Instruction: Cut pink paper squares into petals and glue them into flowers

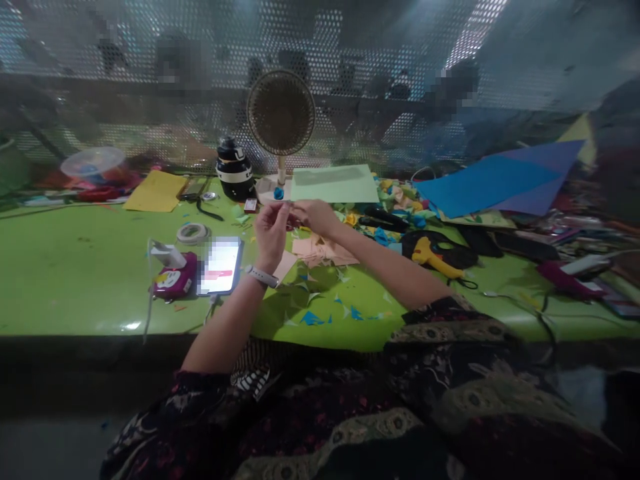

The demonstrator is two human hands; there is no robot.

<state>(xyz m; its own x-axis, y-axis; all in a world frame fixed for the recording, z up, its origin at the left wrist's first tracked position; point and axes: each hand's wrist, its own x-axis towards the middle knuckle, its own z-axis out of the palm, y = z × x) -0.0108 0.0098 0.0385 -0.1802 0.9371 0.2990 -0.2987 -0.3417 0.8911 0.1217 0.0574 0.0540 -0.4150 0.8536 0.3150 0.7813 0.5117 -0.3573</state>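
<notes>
My left hand (271, 230), with a pale band on its wrist, is raised over the table with its fingers pinched together. The fingertips of my right hand (316, 217) meet it from the right, also closed. Whatever is between them is too small or hidden to make out. Just above the left fingertips, a small crumpled blue paper piece (279, 193) shows in front of the fan's base. Peach paper sheets (325, 251) lie below my right hand, and blue and pale paper scraps (313, 319) are scattered nearer me.
A lit phone (220, 265), a purple power adapter (175, 277) and a tape roll (193, 233) lie left. Behind stand a black bottle (235, 170) and a fan (281, 113). Rightward are a yellow glue gun (434, 259), a black stapler (384, 219) and blue sheets (490, 175).
</notes>
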